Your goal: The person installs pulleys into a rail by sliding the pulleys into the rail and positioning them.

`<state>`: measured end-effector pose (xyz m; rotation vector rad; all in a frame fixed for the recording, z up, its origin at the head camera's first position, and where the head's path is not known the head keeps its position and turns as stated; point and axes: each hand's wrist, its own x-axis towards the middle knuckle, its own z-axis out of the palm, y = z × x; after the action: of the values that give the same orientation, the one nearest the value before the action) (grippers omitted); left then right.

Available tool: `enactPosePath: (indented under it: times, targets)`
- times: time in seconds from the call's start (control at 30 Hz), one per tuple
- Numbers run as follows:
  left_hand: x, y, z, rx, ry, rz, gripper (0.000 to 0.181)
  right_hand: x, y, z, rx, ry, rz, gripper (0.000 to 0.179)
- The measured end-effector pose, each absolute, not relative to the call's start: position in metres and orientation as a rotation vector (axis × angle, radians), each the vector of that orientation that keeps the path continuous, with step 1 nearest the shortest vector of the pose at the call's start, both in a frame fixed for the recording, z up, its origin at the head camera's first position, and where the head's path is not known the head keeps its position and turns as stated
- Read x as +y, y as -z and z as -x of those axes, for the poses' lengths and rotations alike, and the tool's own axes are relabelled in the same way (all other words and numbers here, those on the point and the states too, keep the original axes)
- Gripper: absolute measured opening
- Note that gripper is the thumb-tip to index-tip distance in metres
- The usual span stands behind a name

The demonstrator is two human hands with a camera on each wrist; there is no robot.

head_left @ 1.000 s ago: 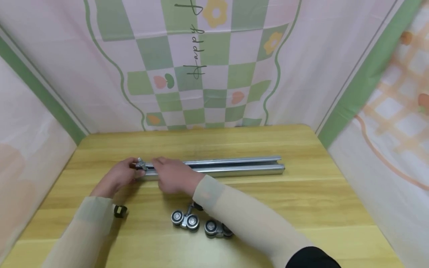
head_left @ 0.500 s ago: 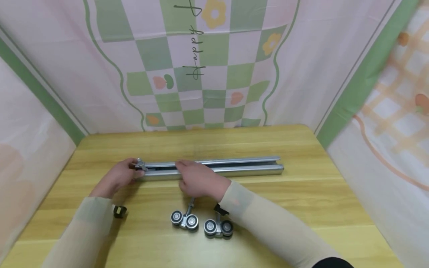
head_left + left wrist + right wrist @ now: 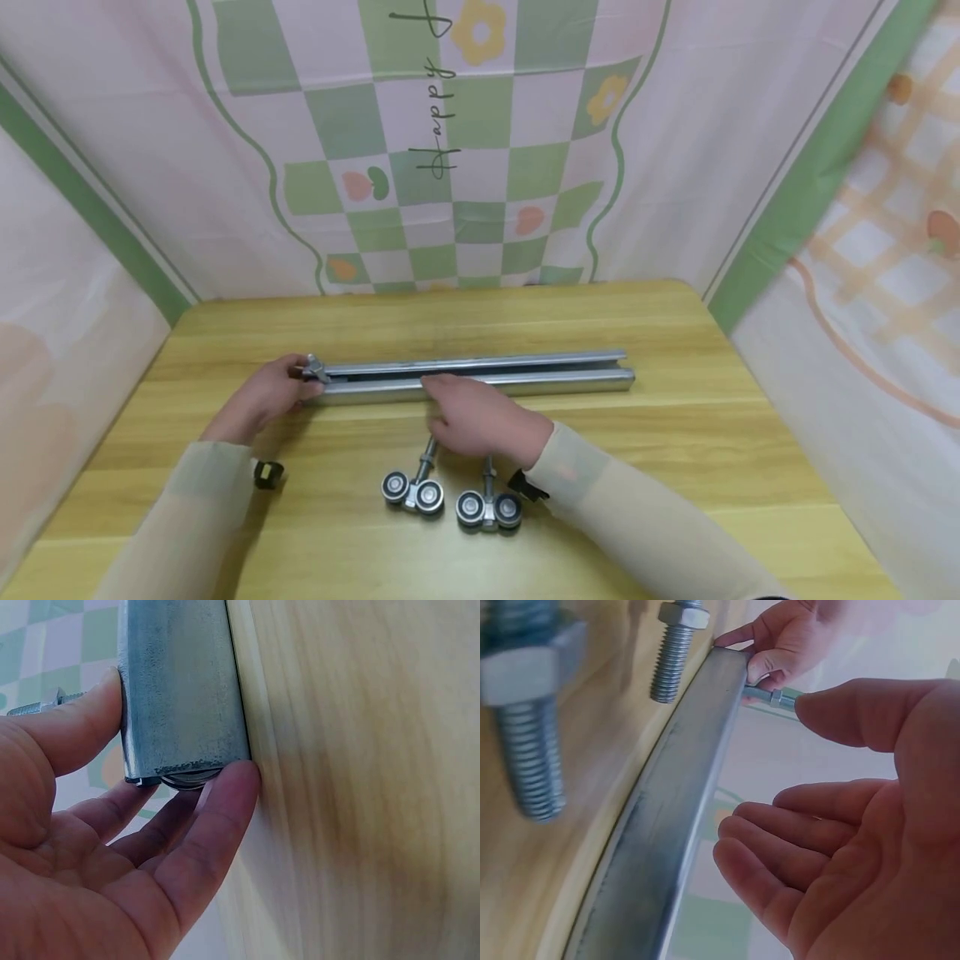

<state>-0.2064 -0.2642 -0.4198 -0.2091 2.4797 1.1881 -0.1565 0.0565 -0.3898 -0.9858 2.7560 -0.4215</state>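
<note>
A silver C-shaped metal rail (image 3: 555, 382) lies across the table, its slot facing up. At its left end, my left hand (image 3: 272, 392) grips the rail, thumb on the upper edge and fingertips at the end face. A trolley roller sits in that end, its threaded bolt (image 3: 317, 367) sticking up through the slot; only a sliver of its wheel (image 3: 189, 780) shows in the left wrist view. My right hand (image 3: 483, 417) holds nothing, its fingers relaxed beside the rail's middle. Below it lie two more trolley rollers, one on the left (image 3: 412, 492) and one on the right (image 3: 489, 510).
The wooden table (image 3: 675, 483) stands against patterned curtains (image 3: 480, 125) at the back and both sides. Both loose rollers lie between the forearms, their threaded bolts (image 3: 675, 652) pointing toward the rail.
My right hand has moved right along the rail and slightly nearer the body, away from the left end. Both loose rollers now show more fully. My left hand stays put.
</note>
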Motion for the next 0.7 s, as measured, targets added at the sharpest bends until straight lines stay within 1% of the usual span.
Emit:
enactPosePath:
  times: [0.23, 0.7]
  targets:
    - [-0.265, 0.419, 0.205, 2.471, -1.212, 0.184, 0.07, 0.071, 0.395, 0.153, 2.756, 0.456, 0.985, 0.062]
    - [-0.265, 0.418, 0.204, 2.463, -1.209, 0.188, 0.071, 0.11, 0.407, 0.149, 2.722, 0.594, 0.878, 0.054]
